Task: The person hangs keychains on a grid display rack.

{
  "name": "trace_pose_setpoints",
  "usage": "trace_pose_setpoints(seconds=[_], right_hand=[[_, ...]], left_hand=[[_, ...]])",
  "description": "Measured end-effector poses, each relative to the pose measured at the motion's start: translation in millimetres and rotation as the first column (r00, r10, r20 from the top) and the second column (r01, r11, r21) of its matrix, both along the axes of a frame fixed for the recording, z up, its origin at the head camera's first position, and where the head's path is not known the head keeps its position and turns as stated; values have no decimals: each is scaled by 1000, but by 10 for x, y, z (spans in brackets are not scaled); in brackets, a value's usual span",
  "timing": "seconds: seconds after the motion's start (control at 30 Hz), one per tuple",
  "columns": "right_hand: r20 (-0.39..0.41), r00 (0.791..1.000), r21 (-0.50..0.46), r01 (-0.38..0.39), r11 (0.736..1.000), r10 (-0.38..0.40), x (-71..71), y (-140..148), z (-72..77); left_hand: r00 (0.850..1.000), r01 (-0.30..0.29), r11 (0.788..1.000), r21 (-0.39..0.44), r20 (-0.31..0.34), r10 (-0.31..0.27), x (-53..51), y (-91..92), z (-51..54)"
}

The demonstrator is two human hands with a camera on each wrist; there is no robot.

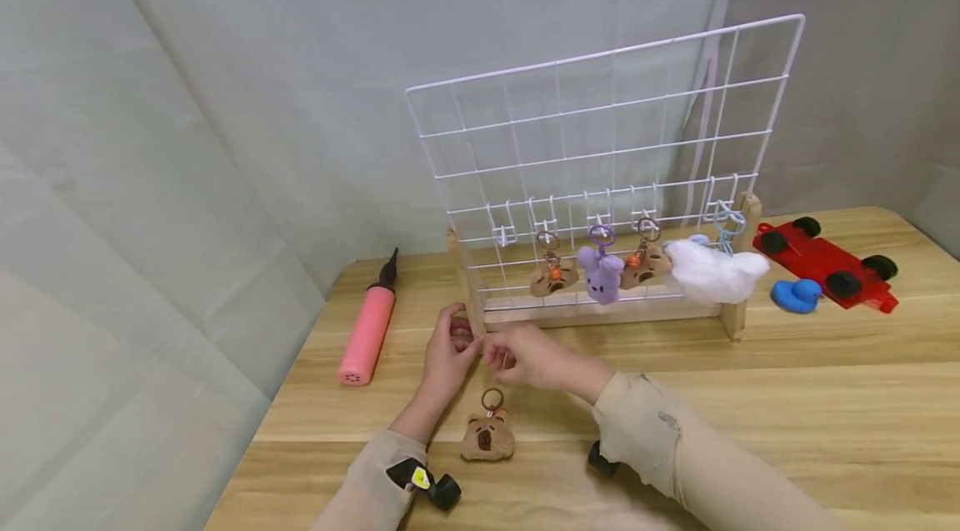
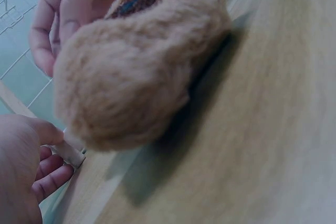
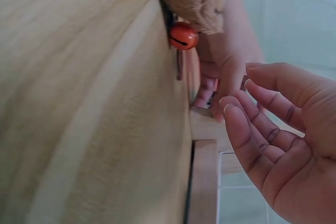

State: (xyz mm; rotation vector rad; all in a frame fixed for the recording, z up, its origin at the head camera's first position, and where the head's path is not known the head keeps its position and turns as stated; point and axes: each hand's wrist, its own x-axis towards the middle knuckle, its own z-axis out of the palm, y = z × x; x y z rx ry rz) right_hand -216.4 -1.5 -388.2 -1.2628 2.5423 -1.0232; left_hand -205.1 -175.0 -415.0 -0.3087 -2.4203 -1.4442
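My left hand (image 1: 447,356) grips the front end of the left wooden foot (image 3: 206,125) of a white wire grid rack (image 1: 615,52), with the thumb on one side and fingers behind. Just right of that foot hovers my right hand (image 1: 532,358), fingers loosely bent and nothing seen between them in the right wrist view. A brown plush bear-like keychain (image 1: 487,437) with a brown ring lies on the table in front of both hands. Its orange bell (image 3: 184,36) shows in the right wrist view. In the left wrist view the plush (image 2: 121,82) covers part of the right hand.
From hooks on the grid hang a brown plush (image 1: 553,277), a purple plush (image 1: 602,274), another brown plush (image 1: 647,264) and a white fluffy plush (image 1: 716,271). A pink hand pump (image 1: 367,335) lies left. Right are a blue duck (image 1: 797,296) and a red toy car (image 1: 825,260).
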Motion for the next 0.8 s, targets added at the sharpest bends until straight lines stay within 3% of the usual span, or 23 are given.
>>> trace_pose_setpoints(seconds=[0.27,0.8], right_hand=[[40,998,50,-42,998,40,-34,-31,-128],[66,997,174,-48,984,37,-19,-118,-186]], left_hand=[[1000,5,1000,29,28,-6,-17,1,-11],[999,4,1000,23,47,-5,-10,7,16]])
